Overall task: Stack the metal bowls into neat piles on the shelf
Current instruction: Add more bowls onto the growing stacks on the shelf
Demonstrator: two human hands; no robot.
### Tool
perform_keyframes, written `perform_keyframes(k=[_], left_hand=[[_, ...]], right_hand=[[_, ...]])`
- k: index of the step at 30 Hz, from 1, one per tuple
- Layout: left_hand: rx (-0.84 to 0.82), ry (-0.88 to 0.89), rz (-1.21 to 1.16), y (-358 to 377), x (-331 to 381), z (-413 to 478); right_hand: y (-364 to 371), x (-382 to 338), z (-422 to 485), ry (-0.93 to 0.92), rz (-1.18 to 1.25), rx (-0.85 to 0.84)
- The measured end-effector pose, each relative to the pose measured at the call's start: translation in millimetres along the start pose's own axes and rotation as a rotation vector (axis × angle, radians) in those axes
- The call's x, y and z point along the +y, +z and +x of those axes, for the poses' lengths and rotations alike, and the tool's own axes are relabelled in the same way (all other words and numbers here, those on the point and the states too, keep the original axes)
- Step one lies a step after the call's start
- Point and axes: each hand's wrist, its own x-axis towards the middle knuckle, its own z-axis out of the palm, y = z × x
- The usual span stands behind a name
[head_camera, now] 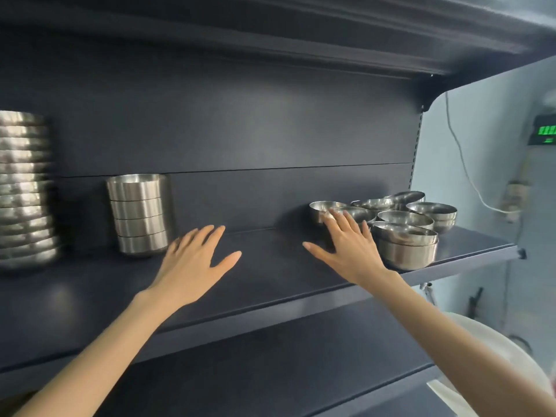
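Bowls point(404, 219) crowd the shelf point(270, 281) by the right hand point(352, 248); both it and the left hand point(192, 260) are spread flat, holding nothing.

Both bare arms outstretched, left hand point(192, 260) and right hand point(350, 246) palm-down, fingers spread, empty.

On the dark shelf point(270, 266) in front of me the metal bowls sit in three groups. At the far left a tall stack point(25, 191) of many nested bowls rises, blurred at the frame's edge. Right of it, well apart, stands a short neat stack point(140, 213) of four brushed-steel bowls, upright and straight. Toward the right end lies a loose cluster of bowls point(403, 219), rims up, crowded together, some nested in twos, one at the back tilted.
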Motion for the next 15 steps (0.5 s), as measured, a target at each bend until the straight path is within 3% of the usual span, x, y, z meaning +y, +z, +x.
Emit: perform_keyframes(k=[10, 15], left_hand=[[-0.053, 0.301, -0.217, 31.4, 106.0, 62.6], [-0.042, 0.369, -0.298, 32.9, 158.3, 86.7]], right_hand=[[-26.6, 85.7, -4.8, 0.206, 0.036, 0.121], [-39.3, 131.2, -9.2, 0.232, 0.272, 0.023]])
